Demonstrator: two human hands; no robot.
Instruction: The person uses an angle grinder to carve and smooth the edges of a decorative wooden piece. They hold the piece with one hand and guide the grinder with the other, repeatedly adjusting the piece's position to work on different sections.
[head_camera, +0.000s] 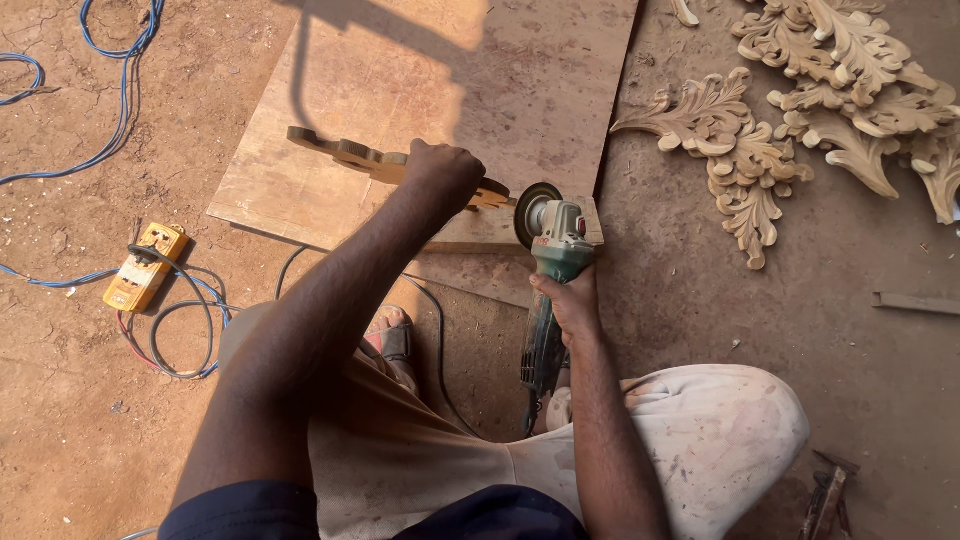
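While one angle grinder (552, 270) sits just right of the frame's centre, one flat scalloped wooden piece (350, 155) stretches left from its disc across one plywood board (500, 80) filling the upper middle. The left hand (440, 175) has its fingers curled tightly around that wooden piece near its right end, holding it above the board. The right hand (572, 305) has its fingers wrapped closed on the grinder's green body, disc edge touching or just beside the piece's tip. At upper right lie several carved leaf ornaments (740, 150), too entangled to count exactly. One yellow power strip (145, 265) rests at left, among blue cables (110, 140).
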